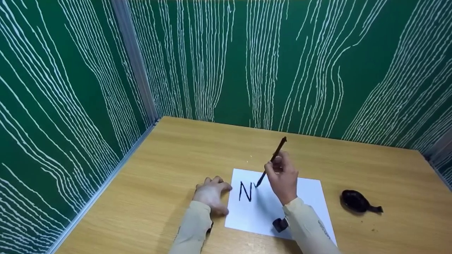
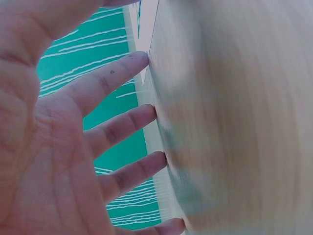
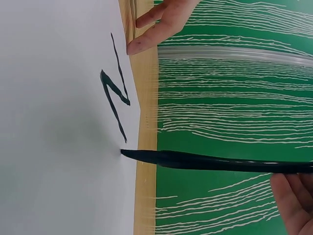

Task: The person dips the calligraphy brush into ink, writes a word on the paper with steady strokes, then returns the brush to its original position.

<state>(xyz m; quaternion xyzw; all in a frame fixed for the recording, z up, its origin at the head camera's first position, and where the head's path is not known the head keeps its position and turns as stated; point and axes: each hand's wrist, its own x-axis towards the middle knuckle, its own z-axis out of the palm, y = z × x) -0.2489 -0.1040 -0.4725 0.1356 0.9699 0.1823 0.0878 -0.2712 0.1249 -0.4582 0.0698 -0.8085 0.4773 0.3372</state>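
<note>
A sheet of white paper lies on the table, with a black letter N painted near its left side. My right hand pinches a dark, slim paintbrush above its bristles. The brush leans, its pointed black tip right at the paper, just right of the N's top. In the right wrist view, the brush points at the sheet beside the inked strokes. My left hand rests at the paper's left edge, fingers spread, thumb and index finger near the sheet. Its fingertips touch down in the left wrist view.
To the right of the paper, a small dark dish with a short handle sits on the wooden table. Green walls with white wavy lines stand behind and to the left. Small specks lie near the dish.
</note>
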